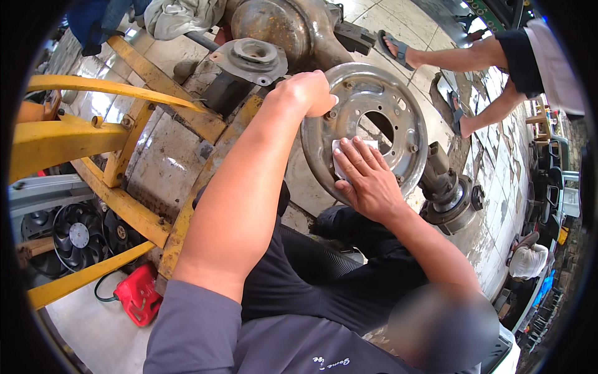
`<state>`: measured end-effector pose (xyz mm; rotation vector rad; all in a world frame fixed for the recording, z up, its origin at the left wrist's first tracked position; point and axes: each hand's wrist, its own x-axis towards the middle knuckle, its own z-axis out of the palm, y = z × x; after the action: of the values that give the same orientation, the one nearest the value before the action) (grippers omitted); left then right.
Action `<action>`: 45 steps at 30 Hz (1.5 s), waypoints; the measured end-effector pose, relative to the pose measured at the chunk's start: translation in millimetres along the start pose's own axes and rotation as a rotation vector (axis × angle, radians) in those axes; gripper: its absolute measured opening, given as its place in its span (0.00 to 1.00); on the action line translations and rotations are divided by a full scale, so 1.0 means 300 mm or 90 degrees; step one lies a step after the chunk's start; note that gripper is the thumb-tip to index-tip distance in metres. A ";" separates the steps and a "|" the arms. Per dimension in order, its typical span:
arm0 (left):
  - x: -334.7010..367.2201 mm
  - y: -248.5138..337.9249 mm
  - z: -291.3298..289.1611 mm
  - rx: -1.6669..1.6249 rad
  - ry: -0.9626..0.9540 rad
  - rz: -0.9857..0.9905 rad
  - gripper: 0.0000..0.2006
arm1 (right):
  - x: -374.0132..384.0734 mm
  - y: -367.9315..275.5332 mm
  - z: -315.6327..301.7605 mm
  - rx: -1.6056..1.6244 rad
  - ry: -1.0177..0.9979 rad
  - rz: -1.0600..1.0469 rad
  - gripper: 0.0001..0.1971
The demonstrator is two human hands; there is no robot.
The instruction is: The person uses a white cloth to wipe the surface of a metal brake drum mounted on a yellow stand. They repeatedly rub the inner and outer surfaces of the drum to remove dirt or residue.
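A round metal plate [349,81] with a raised rim, a large centre hole and several bolt holes stands before me, like a brake backing plate. My left hand [302,93] is curled over its upper left rim, with most fingertips hidden behind the edge. Flat against the plate's lower face lies a white sheet [339,163], pressed there by the fingers of my right hand [369,181]. That hand covers much of the sheet, so I cannot tell whether it is paper or cloth.
Behind the plate is a rusty axle housing [280,31]; left of it, a flanged metal cylinder [249,59]. A yellow metal frame [68,146] fills the left. A metal hub [451,199] sits right. Another person's legs [461,59] stand at upper right. A red tool [138,296] lies lower left.
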<state>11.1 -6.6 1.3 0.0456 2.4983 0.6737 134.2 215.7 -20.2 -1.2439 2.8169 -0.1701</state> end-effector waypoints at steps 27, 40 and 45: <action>0.014 0.026 -0.047 0.012 -0.017 0.004 0.21 | 0.060 0.058 -0.005 0.113 -0.035 -0.133 0.25; 0.029 0.017 -0.022 0.024 -0.008 0.024 0.22 | 0.045 -0.003 0.003 0.117 -0.025 -0.067 0.26; 0.028 0.038 -0.029 0.025 -0.016 -0.035 0.18 | 0.051 0.015 -0.001 0.092 -0.008 0.028 0.23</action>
<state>-1.7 0.9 8.9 -0.0007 2.4793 0.5978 120.6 207.4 -20.6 -1.1481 2.7614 -0.3545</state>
